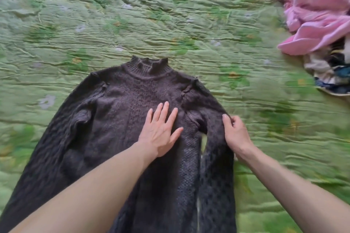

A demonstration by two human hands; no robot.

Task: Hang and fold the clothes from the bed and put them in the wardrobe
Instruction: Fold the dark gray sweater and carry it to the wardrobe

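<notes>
Her left hand (160,134) lies flat, fingers spread, on the chest of a dark brown cable-knit high-neck sweater (113,119), while the right hand (234,132) pinches its sleeve edge. The sweater lies face up, sleeves splayed, on the wrinkled green quilted bed (170,15), well apart from a crumpled pink garment pile (314,9).

Two bare forearms reach into view from the bottom edge, each ending in a bare hand. The left hand (160,132) and the right hand (236,134) wear no gloves, rings, watch or bracelet. No sleeve shows on either arm; both are uncovered from wrist to the frame's edge.
</notes>
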